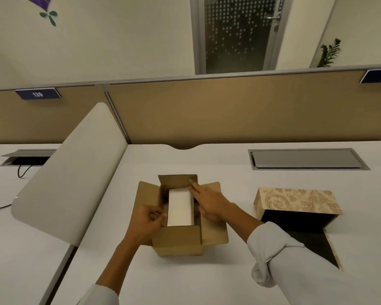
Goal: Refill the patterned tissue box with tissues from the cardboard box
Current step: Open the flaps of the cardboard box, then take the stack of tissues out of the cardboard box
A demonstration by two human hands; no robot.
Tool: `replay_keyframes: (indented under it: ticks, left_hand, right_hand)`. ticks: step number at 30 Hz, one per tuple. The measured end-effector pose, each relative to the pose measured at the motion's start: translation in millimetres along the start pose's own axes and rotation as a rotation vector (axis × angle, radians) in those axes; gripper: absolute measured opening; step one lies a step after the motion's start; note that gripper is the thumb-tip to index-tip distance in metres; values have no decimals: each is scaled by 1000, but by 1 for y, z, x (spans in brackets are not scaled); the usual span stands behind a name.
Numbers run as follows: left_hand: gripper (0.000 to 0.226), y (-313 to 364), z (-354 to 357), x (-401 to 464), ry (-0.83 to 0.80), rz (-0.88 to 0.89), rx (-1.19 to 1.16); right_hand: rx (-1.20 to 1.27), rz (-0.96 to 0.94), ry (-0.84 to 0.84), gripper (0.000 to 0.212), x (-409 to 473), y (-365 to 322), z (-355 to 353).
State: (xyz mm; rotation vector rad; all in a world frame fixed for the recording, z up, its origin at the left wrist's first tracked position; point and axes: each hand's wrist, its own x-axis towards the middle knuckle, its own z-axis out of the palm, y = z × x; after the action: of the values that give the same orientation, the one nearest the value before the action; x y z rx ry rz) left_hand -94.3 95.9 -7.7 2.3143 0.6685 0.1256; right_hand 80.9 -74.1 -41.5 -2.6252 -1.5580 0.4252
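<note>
Two bare hands and forearms in my view. My left hand [146, 221] has no rings, no watch, no glove. My right hand [209, 200] is bare too. Pale grey long sleeves on both arms, pushed up and bunched: right sleeve [295, 260] has thick rumpled folds at the cuff, left sleeve [101, 296] barely shows at frame bottom.

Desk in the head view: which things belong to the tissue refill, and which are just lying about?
Job:
- cardboard box, flaps open
- white tissue stack inside it
- patterned tissue box, open and dark inside
- left hand and right hand at the stack

Lying about:
- grey cable hatch
- desk divider
- black cable
</note>
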Motion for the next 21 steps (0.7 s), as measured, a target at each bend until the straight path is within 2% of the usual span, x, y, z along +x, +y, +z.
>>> replay_keyframes:
  ticks: [3, 4, 6, 7, 9, 11, 14, 16, 18, 19, 21]
  left_hand:
    - [22, -15, -5, -9, -82, -31, -90]
    - [45, -22, -7, -11, -134, -27, -43]
    - [110, -36, -6, -13, -354, -36, 185]
    - [132, -42, -2, -15, -455, -41, 303]
    - [147, -51, 12, -22, -531, -42, 459]
    - [144, -58, 30, -28, -452, -15, 552]
    - [129, -67, 45, -33, -298, 21, 595]
    - [109, -71, 49, -34, -257, 47, 577]
    - [82, -72, 50, -35, -218, 93, 555]
    - [78, -74, 50, -36, -193, 107, 541]
    - [90, -78, 52, -38, -147, 99, 484]
  right_hand:
    - [-23, 60, 7, 73, 15, 5, 2]
    - [-45, 80, -6, 74, 20, 5, 4]
    - [-88, 130, -40, 75, 30, 2, 8]
    - [-110, 151, -43, 74, 35, -1, 8]
    - [-138, 175, -19, 68, 45, -9, 5]
    - [-68, 212, 54, 57, 49, -18, 0]
    - [263, 378, 330, 40, 46, -46, 11]
    - [518, 555, 431, 52, 45, -73, 24]
    - [767, 758, 333, 80, 50, -97, 36]
    - [874, 868, 232, 91, 55, -104, 40]
    - [1083, 1063, 17, 96, 62, -108, 41]
